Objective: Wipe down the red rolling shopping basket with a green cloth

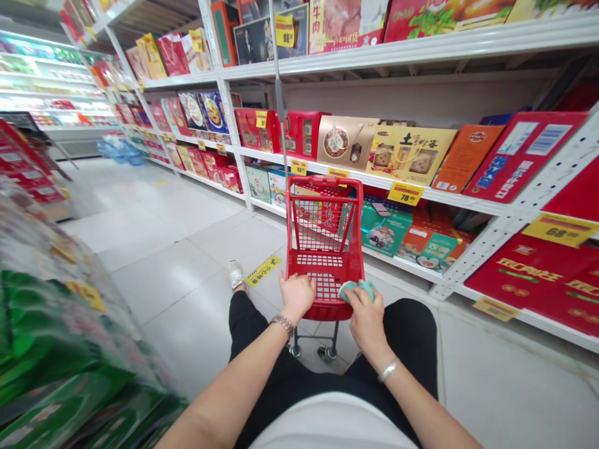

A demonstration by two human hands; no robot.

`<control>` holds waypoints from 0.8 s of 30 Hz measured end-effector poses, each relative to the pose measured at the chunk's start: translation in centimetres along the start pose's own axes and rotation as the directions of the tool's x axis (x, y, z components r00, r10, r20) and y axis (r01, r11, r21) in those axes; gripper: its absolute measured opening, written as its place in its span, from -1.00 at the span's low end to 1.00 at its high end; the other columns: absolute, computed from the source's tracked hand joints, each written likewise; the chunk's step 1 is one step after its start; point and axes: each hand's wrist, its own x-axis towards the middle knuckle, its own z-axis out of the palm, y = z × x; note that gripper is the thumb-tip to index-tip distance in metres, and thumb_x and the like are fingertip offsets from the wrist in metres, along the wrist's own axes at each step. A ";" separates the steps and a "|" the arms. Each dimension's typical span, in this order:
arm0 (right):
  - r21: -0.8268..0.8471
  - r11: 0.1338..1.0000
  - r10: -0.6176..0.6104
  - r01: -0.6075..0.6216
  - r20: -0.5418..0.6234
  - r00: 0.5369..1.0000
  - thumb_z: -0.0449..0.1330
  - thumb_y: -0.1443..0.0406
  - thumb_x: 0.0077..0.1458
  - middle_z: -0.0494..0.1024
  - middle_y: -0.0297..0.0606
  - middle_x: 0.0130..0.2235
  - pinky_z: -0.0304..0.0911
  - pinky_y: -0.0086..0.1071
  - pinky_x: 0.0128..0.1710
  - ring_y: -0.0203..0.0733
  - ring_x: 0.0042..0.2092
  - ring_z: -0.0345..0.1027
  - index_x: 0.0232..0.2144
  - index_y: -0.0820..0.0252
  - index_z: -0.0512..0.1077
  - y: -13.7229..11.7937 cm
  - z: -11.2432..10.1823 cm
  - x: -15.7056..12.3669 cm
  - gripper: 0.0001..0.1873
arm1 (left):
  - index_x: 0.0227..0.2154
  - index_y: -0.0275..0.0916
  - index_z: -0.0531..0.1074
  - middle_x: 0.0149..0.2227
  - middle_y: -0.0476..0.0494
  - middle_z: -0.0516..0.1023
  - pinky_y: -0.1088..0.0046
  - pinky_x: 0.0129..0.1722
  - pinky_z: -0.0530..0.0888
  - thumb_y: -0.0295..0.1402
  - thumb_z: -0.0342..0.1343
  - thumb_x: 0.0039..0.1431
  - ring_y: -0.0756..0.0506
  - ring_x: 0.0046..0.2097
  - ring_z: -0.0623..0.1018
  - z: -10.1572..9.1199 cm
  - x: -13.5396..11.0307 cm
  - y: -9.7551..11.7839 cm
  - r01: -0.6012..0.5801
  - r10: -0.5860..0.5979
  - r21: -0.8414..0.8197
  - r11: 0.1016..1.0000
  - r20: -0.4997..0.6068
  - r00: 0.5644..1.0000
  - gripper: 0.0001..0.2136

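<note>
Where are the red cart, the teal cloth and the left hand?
red cart (322,234), head view, far mesh wall of the basket
teal cloth (352,289), head view, bunched fold on the cart's near rim
left hand (296,294), head view, back of the hand

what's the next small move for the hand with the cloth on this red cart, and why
Probably slide the teal cloth leftward along the near rim of the red cart. The right hand presses it on that rim's right end, the left hand has a grip on the rim further left, and the stretch between them lies bare.
</note>
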 end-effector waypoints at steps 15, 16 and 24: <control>-0.127 0.985 0.111 -0.115 -0.045 0.993 0.01 0.58 -0.05 0.16 -0.02 0.34 0.27 -0.05 0.04 0.07 0.08 0.28 0.07 0.13 0.48 7.5 -1.3 1.5 -0.35 | 0.07 -0.17 0.49 0.25 -0.37 0.40 -0.35 0.32 -0.10 0.00 -0.04 0.30 -0.43 0.36 0.20 0.9 -6.3 4.9 -0.332 0.334 -0.155 0.930 -0.013 0.942 -0.53; -0.137 0.984 0.103 -0.110 -0.054 0.993 0.02 0.57 -0.04 0.21 -0.02 0.31 0.27 -0.04 0.05 0.08 0.09 0.26 0.05 0.14 0.50 7.3 -1.3 1.4 -0.38 | 0.09 -0.16 0.48 0.25 -0.34 0.41 -0.34 0.33 -0.11 0.00 -0.04 0.30 -0.42 0.36 0.20 0.9 -6.3 5.0 -0.350 0.352 -0.168 0.922 -0.019 0.936 -0.53; -0.002 0.999 -0.047 0.047 0.026 0.999 -0.01 0.57 0.07 0.48 -0.08 0.07 0.23 -0.13 0.08 0.01 0.06 0.23 0.03 0.16 0.51 -0.7 -0.3 -1.1 -0.45 | 0.08 -0.17 0.47 0.26 -0.23 0.41 -0.23 0.38 -0.22 -0.18 -0.12 0.39 -0.28 0.38 0.19 -1.9 -1.2 2.0 -0.411 0.403 -0.126 0.903 -0.085 0.911 -0.62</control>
